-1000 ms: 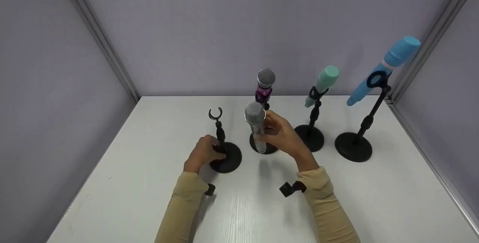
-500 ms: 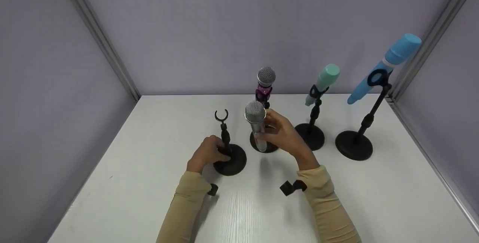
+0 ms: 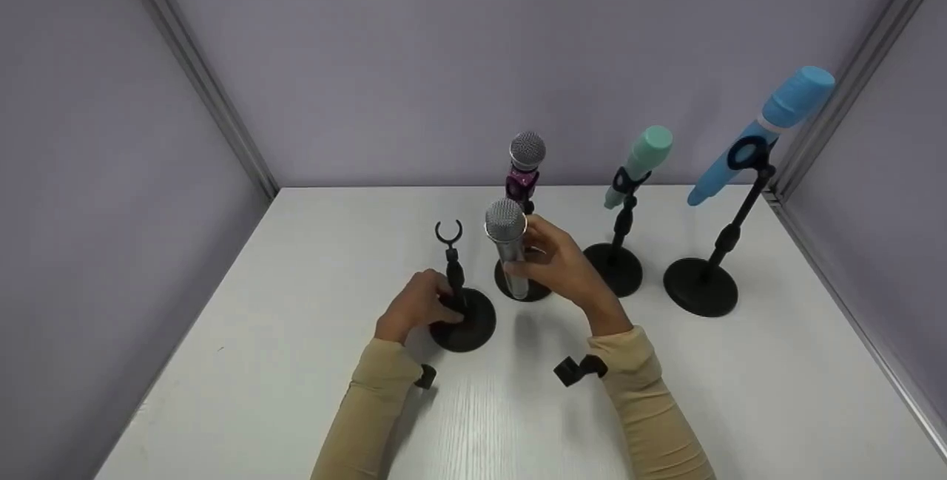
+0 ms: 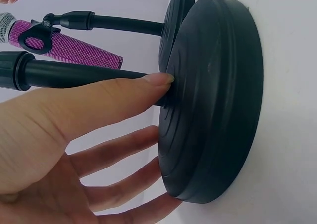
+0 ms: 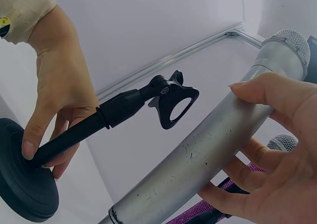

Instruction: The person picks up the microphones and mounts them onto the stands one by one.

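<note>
A black microphone stand (image 3: 455,273) with an unfilled C-shaped clip stands on the table. My left hand (image 3: 417,305) grips it low, thumb beside the foot of the pole and over the round base (image 4: 218,100); the fingers lie on the far side. Up and to the right, my right hand (image 3: 558,265) holds a silver microphone (image 3: 506,232) in the air, its mesh head upward. In the right wrist view, the thumb lies on one side of the scratched silver barrel (image 5: 193,154) and the fingers on the other. The clip (image 5: 176,102) and microphone are apart.
Behind the silver microphone, a purple glittery microphone (image 3: 522,169) rests in its own stand. Farther right are a mint-green microphone (image 3: 645,154) and a large blue one (image 3: 784,114), each on a black stand. Grey panels (image 3: 473,66) enclose the white table (image 3: 259,362).
My left hand has slid the stand a short way right and slightly toward me. The right hand and silver microphone have stayed almost still.
</note>
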`<action>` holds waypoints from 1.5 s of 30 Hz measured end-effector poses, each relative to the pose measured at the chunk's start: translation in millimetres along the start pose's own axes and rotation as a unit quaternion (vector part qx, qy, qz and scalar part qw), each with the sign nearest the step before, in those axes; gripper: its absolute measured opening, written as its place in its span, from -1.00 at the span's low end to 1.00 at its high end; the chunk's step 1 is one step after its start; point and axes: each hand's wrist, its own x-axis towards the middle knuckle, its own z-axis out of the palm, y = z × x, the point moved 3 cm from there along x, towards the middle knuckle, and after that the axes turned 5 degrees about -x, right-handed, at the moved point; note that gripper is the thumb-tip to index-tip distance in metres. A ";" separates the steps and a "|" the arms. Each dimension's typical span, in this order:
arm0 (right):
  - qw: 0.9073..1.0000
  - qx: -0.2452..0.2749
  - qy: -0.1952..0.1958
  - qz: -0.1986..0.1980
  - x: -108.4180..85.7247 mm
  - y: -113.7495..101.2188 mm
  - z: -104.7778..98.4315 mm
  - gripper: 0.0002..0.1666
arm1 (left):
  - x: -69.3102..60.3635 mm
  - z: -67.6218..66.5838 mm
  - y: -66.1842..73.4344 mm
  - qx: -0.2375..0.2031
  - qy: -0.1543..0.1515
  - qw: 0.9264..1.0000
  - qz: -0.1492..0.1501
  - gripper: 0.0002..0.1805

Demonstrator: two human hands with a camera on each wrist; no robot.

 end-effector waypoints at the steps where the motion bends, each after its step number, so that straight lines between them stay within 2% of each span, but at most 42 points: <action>1: 1.000 -0.001 0.000 0.001 0.0 -0.3 0.1 -0.27 | -0.1 0.3 0.3 0.000 -0.001 1.000 0.000 -0.74; 21: 0.999 -0.030 -0.008 0.019 0.2 3.7 -1.9 -0.36 | 0.1 3.5 3.1 -0.001 0.003 1.000 0.001 -0.72; 33: 0.999 -0.014 0.025 0.016 7.6 -4.8 3.7 -0.25 | -3.0 -0.1 2.3 0.016 0.008 1.000 -0.015 -0.66; 39: 0.998 -0.026 0.047 0.016 17.0 -6.8 2.7 -0.30 | -1.2 4.9 5.4 0.007 -0.002 1.000 -0.004 -0.69; 45: 0.996 -0.057 0.063 0.014 37.8 -13.1 1.9 -0.34 | 0.3 7.0 7.8 0.009 -0.001 1.000 -0.007 -0.69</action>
